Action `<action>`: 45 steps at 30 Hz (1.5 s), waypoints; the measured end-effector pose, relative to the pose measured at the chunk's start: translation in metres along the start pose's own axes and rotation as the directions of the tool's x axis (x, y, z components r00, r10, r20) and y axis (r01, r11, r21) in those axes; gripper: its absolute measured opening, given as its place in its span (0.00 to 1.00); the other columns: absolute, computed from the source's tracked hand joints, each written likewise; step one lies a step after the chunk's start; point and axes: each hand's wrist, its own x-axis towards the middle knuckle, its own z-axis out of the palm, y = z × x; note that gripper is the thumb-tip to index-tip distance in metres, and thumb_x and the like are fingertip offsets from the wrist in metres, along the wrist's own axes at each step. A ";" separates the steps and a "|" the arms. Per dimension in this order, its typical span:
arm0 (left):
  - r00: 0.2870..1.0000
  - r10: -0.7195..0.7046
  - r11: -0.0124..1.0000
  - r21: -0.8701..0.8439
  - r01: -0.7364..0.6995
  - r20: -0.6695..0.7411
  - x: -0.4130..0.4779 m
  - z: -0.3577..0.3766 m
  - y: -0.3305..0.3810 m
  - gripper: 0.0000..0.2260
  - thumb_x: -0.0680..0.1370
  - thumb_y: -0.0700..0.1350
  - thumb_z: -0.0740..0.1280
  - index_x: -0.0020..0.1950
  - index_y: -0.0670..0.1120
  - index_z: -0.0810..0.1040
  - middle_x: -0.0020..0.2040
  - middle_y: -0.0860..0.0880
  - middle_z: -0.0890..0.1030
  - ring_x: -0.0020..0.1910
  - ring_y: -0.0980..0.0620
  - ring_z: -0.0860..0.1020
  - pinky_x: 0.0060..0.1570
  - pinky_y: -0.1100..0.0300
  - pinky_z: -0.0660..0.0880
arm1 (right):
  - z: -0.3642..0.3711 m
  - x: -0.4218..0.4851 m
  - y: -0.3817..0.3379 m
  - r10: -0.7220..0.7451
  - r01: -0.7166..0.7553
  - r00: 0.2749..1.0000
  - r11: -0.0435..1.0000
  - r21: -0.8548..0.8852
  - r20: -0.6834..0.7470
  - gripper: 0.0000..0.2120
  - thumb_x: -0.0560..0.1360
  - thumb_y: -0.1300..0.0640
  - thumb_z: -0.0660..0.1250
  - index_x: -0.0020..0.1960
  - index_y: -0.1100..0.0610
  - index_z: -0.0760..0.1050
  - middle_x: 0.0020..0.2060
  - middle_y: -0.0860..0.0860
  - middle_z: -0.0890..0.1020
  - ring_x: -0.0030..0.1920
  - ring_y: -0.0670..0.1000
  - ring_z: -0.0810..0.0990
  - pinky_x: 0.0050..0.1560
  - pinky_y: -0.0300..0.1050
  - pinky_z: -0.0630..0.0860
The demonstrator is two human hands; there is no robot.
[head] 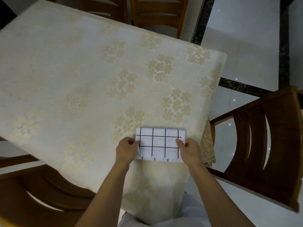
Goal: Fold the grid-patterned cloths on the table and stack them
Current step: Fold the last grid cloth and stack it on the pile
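Observation:
A white cloth with a black grid (159, 144), folded into a small rectangle, lies at the near right corner of the table (73, 76). My left hand (127, 149) pinches its left edge, thumb on top. My right hand (188, 150) pinches its right edge the same way. No other grid-patterned cloth is in view.
A cream tablecloth with pale flower prints covers the table and hangs over its near edge. Wooden chairs stand at the right (265, 145), at the near left (41, 185) and at the far side (155, 13). White floor tiles with dark borders lie to the right.

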 end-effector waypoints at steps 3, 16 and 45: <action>0.999 0.049 0.967 -0.250 -0.043 0.020 -0.027 -0.021 -0.003 0.08 0.79 0.42 0.66 0.39 0.43 0.75 0.39 0.48 0.77 0.39 0.49 0.72 0.39 0.57 0.67 | -0.012 -0.018 -0.009 -0.067 0.062 0.997 0.986 0.153 0.027 0.17 0.77 0.52 0.71 0.35 0.52 0.67 0.28 0.44 0.71 0.29 0.46 0.72 0.30 0.31 0.65; 0.995 0.092 0.814 -0.579 -0.050 0.043 -0.109 -0.076 -0.041 0.16 0.83 0.47 0.62 0.52 0.34 0.79 0.46 0.44 0.83 0.43 0.43 0.80 0.42 0.50 0.75 | -0.023 -0.074 -0.052 -0.166 -0.070 0.841 0.911 0.407 0.514 0.08 0.75 0.55 0.71 0.51 0.56 0.86 0.52 0.58 0.86 0.51 0.60 0.86 0.43 0.51 0.83; 0.376 -0.414 0.893 -0.449 -0.008 -0.829 -0.355 0.027 -0.184 0.20 0.84 0.48 0.58 0.33 0.46 0.63 0.27 0.55 0.63 0.27 0.58 0.63 0.27 0.66 0.63 | 0.026 -0.200 0.026 -0.499 0.831 0.253 0.551 0.078 0.829 0.18 0.84 0.53 0.59 0.36 0.58 0.69 0.31 0.52 0.76 0.33 0.48 0.69 0.30 0.36 0.65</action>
